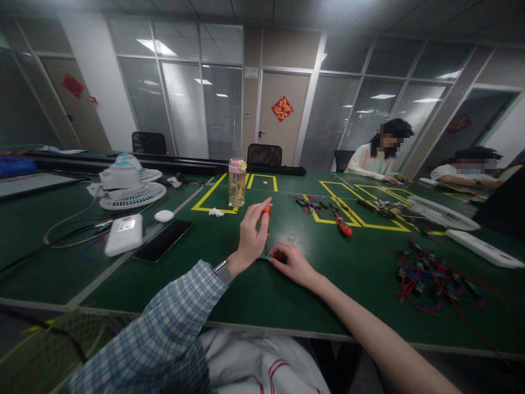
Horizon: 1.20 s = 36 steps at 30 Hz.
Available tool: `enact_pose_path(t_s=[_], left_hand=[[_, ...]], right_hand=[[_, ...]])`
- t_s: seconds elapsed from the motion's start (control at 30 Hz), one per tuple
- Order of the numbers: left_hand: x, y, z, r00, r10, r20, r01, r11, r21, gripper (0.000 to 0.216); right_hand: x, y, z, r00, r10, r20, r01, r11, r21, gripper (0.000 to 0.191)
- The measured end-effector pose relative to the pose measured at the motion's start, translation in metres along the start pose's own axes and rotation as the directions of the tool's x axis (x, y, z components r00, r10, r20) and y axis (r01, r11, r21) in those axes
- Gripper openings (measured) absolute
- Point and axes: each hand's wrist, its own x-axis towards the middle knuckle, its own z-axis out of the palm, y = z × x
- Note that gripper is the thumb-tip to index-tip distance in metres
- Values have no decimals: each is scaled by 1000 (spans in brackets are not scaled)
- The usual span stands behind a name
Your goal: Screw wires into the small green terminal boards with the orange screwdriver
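My left hand [252, 235] is closed round the orange handle of a small screwdriver [267, 214], held upright with its tip down on the green table [229, 284]. My right hand [292, 262] lies just to the right, fingers pinched on a small dark component with coloured wires [274, 256] under the screwdriver tip. The component is mostly hidden by my fingers.
A pink-capped bottle [237, 183] stands behind my hands. A phone [163, 240], a white power bank [124, 234] and a white fan [131, 186] lie left. A red-handled screwdriver [343, 226] and a tangle of wires [435, 276] lie right. Two people sit at the far right.
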Motion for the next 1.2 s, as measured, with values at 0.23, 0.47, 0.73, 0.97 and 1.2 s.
enact_pose_path(t_s=[0.23,0.47,0.73,0.97,1.2], left_hand=[[1,2,0,995,53,-87,-42,992,121,23],[1,2,-3,999,38,-4,-38,999,27,33],[0,1,0,996,38,-84,-28,992,121,25],[-1,0,-2,1000,21,-23,-19,997,69,31],[0,1,-2,1000,29,-5,-29,999,40,31]], right_hand=[[0,3,2,1000,-6,-7,6,1000,-2,4],[-1,1,0,1000,-4,-9,4,1000,-2,3],[0,2,0,1000,-12,-10,12,1000,-16,3],[0,1,1,1000,7,-4,-7,1000,7,4],[0,1,0,1000,11,-2,-11,1000,5,4]])
